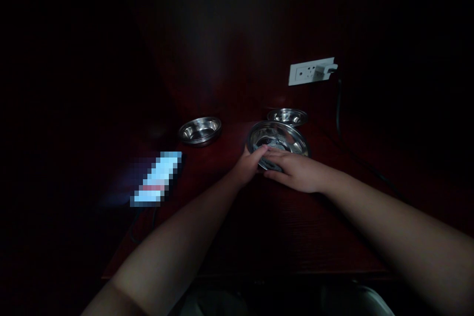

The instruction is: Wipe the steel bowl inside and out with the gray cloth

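- In a dark room, a shiny metal bowl point(297, 142) sits near the back of a dark red counter point(314, 229), directly ahead of you and a little right of centre.
- Your left hand point(247, 167) has its grip on the bowl's near left edge, thumb lying over the rim.
- Your right hand point(296, 170) reaches over the near rim, fingers in the bowl, against a crumpled grey cloth point(276, 143). You cannot tell whether that grip is closed on the cloth or only laid on it.
- The bowl looks thin-walled, so expect it to be light, stiff and hard to break. Its polished face would probably be slippery, more so if wet.
- The rim is the surest place to take hold, thumb inside and fingers outside. The cloth should be soft and limp; pinch or press it anywhere in its bunched middle.
- The bowl is round, so it has no long axis. Its mouth opens upward and seems tipped towards you; whether its base lies flat is hidden. The cloth is too bunched to show a clear direction.
- Around you: a back bowl point(288, 117) just behind, a left bowl point(200, 133) well apart, and a glowing, blurred screen point(158, 181) nearer your left arm.
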A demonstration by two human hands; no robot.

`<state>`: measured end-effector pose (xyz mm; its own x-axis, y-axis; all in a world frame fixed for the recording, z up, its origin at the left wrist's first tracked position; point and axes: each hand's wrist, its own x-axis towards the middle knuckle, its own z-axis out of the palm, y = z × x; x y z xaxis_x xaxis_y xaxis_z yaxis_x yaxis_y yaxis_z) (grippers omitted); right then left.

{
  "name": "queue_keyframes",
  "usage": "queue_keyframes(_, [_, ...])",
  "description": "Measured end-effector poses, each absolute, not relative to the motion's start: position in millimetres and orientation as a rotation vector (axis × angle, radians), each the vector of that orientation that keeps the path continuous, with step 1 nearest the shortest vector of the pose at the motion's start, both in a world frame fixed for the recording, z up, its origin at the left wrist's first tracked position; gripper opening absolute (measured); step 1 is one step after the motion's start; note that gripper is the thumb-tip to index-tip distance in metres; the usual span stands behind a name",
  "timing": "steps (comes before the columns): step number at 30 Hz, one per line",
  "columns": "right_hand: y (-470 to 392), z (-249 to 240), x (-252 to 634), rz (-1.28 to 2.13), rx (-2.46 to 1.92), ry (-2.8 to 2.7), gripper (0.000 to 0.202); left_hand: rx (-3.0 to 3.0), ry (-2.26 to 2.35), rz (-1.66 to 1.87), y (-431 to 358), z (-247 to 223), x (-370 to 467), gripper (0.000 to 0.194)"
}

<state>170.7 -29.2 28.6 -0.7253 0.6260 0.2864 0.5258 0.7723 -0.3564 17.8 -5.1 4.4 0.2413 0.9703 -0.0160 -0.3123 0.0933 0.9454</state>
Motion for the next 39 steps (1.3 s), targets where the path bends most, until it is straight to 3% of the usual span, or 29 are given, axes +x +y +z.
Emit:
queue_keyframes(10, [-28.9, 27.9, 171.0, 0.370, -0.858, -2.554, 0.036, 1.042, 0.843, 1.132, -3.8, 3.3, 17.1, 0.053])
queue_keyframes(16, [-29.5, 28.2, 170.9, 0.374, -0.859, -2.550, 0.035, 1.077, 0.802, 1.127, -1.8, 0.8, 16.8, 0.043])
queue_keyframes(23, [-29.5, 27.1, 171.2, 0.380, -0.859, -2.533, 0.038, 1.059, 0.792, 1.156, -2.0, 0.4, 17.5, 0.050])
queue_keyframes(39, [-29.4, 28.0, 170.9, 0.342, -0.871, -2.574, 0.042, 1.037, 0.796, 1.127, -4.7, 3.2, 17.5, 0.046])
